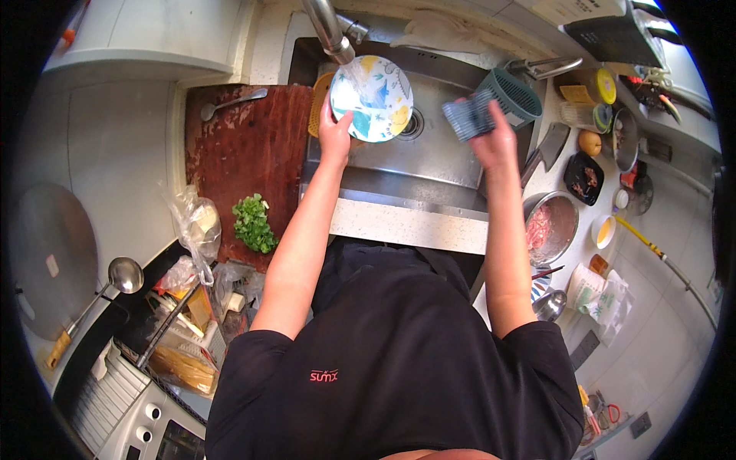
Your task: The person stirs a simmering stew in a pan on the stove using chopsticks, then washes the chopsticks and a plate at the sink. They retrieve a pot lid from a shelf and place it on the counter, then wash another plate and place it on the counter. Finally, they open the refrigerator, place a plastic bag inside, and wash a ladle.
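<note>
My left hand grips the lower left rim of a round white plate patterned in blue, yellow and grey. Water runs onto the plate from a metal faucet above it. Over the right half of the stainless steel sink, my right hand holds a blue-grey striped cloth. A green slotted plastic basket is right behind that hand, at the sink's right side. Part of a yellow perforated basket shows to the left of the plate.
Left of the sink, a wooden cutting board bears a spoon and chopped greens. On the right counter lie a cleaver, a metal bowl of raw meat, a black dish and a small white bowl.
</note>
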